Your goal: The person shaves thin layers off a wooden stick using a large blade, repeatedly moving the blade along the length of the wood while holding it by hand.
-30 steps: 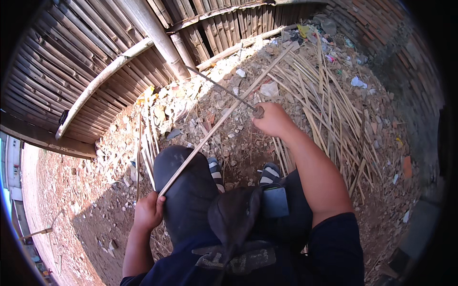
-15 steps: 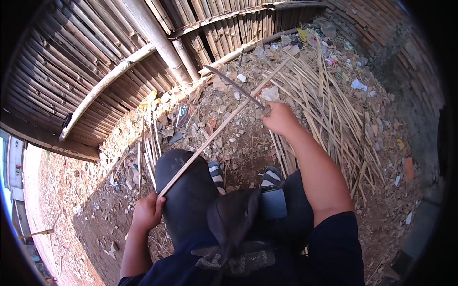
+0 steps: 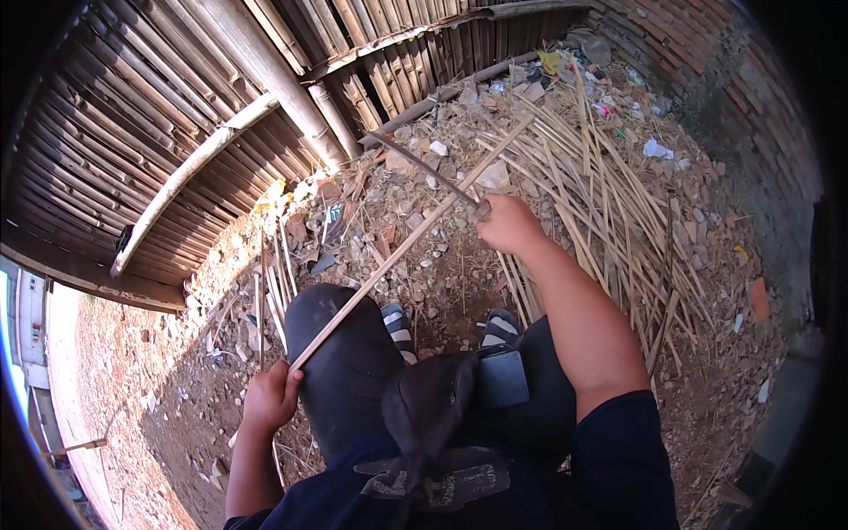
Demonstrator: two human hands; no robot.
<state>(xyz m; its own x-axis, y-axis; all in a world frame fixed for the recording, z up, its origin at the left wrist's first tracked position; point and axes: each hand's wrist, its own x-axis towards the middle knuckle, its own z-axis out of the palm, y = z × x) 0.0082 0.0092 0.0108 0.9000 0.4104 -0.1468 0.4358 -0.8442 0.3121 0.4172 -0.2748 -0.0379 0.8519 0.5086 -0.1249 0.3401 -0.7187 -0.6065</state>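
My left hand [image 3: 270, 399] is closed around the near end of a long, pale bamboo strip [image 3: 380, 274]. The strip slants over my left knee, away to the right, with its far end above the rubble. My right hand [image 3: 512, 227] grips the handle of a long, thin dark knife [image 3: 422, 165], its blade pointing away to the left. Blade and strip cross just short of my right fist, and the blade appears to lie against the strip. Most of the knife's handle is hidden inside my fingers.
A heap of split bamboo strips [image 3: 618, 194] lies on the stony ground to the right, and several more strips [image 3: 276, 269] lie left of my left knee. A bamboo wall [image 3: 150, 132] stands at the far left, a brick wall [image 3: 751, 97] at the right. A phone [image 3: 503, 378] rests on my right thigh.
My right hand and the knife have shifted slightly left, and the blade looks turned more edge-on. The left hand keeps its grip on the strip. The whole view has tilted a little.
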